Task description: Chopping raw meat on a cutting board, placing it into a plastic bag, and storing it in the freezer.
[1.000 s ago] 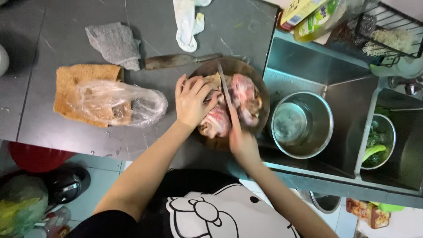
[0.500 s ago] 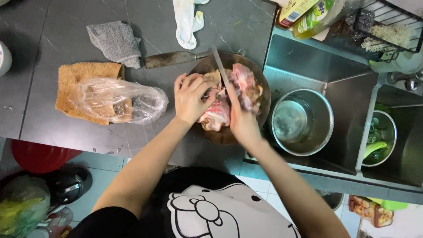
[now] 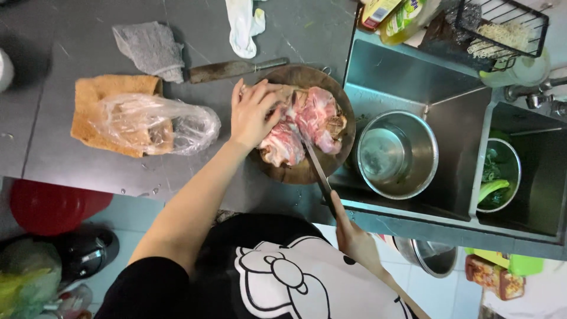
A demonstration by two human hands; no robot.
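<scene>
Right hand (image 3: 354, 236) drawn back toward the lower centre since the earlier frame, fist closed round the handle of a knife (image 3: 313, 162) whose blade lies across the raw meat (image 3: 313, 121). Centre: left hand (image 3: 253, 112), fingers spread, pressing the meat on a round wooden board (image 3: 295, 174) (second cleaver (image 3: 230, 70) above). Right: steel pot (image 3: 396, 155) in sink.

Table (image 3: 59, 159) front-left edge free; plastic bag (image 3: 156, 123), cleaver (image 3: 233, 69) and rag (image 3: 150, 47) crowd the cutting board (image 3: 295, 171); sink (image 3: 437, 88) blocks right.
</scene>
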